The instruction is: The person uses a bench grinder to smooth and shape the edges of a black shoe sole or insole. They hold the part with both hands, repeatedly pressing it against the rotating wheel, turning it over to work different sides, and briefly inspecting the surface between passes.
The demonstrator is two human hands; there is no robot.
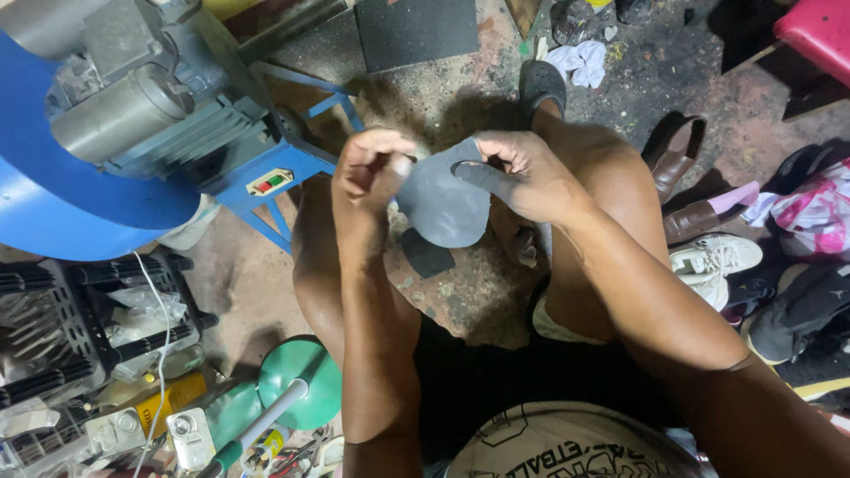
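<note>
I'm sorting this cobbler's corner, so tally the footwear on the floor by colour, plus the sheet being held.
Brown shoes: 2
White sneaker: 1
Black sandal, worn: 1
Grey sheet, held by left hand and right hand: 1
Total: 5

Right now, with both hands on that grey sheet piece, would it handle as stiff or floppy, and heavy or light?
The grey sheet piece probably flexes: its top edge curls where the right hand pinches it. It looks thin, so likely light; the left hand holds its edge with fingertips only. The matte surface suggests it is not slippery.
</note>
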